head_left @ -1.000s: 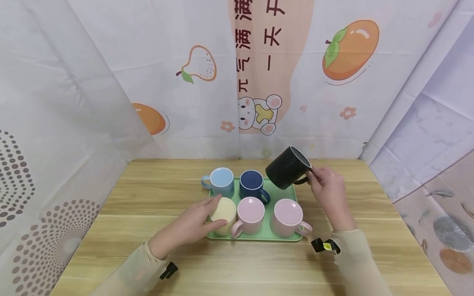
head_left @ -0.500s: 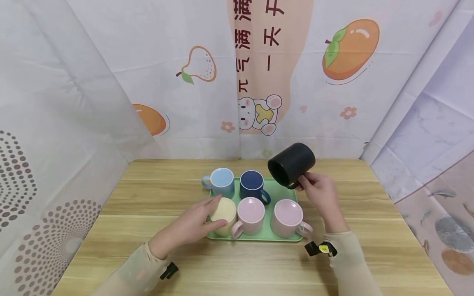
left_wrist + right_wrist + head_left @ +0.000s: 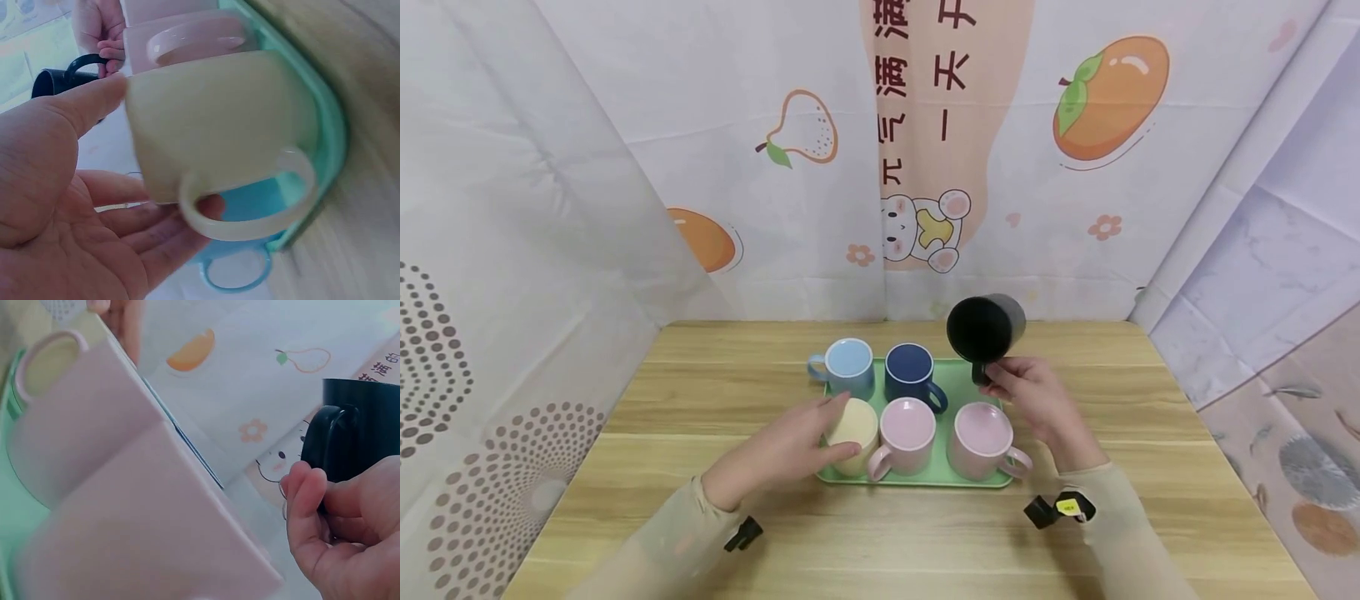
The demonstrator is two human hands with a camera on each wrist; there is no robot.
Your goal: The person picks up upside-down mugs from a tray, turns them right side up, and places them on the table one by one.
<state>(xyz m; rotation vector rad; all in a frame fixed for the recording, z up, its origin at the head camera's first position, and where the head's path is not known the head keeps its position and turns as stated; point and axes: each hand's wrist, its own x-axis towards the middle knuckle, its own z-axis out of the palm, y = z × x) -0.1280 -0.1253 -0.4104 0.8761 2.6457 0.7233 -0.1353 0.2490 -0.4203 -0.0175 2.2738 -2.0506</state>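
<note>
My right hand (image 3: 1037, 404) pinches the handle of a black mug (image 3: 1011, 318) above the back right of a green tray (image 3: 961, 382). Tilted on its side, the mug has its open mouth toward me. In the right wrist view, thumb and fingers close on the black handle (image 3: 322, 440). My left hand (image 3: 790, 442) grips a cream-yellow mug (image 3: 859, 423) at the tray's front left, thumb on one side and fingers on the other. That mug stands upside down on the tray, its handle (image 3: 250, 228) beside the fingers in the left wrist view.
Two pink mugs (image 3: 908, 425) stand base-up along the tray's front. Behind them are a light blue mug (image 3: 850, 358) and a navy mug (image 3: 910, 365), also upside down. The wooden table (image 3: 715, 375) ends at a printed curtain (image 3: 775, 275).
The black mug has turned in my right hand, from base-up tilt to mouth facing me, and its handle now points down. The right hand shifted slightly left. My left hand stays at the yellow mug.
</note>
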